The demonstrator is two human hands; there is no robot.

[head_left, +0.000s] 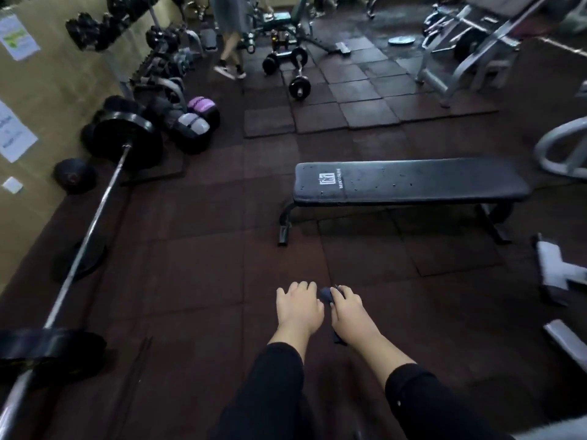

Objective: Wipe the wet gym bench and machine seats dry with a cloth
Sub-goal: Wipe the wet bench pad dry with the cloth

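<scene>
A flat black gym bench [409, 181] stands crosswise ahead of me, its pad dotted with water drops and marked with a white logo near the left end. Both my hands are held out low in front of me, well short of the bench. My right hand [351, 312] grips a dark blue cloth [327, 295]; a bit of it sticks out by the fingers and another below the palm. My left hand [298, 308] hovers beside it, fingers slightly spread, touching or nearly touching the cloth's edge.
A loaded barbell [92, 223] lies along the wall at left, with medicine balls [193, 125] beyond it. Grey machine frames [470, 52] stand at the back right, white parts [552, 268] at right. Another person's legs [230, 42] and small barbells [298, 74] are far ahead.
</scene>
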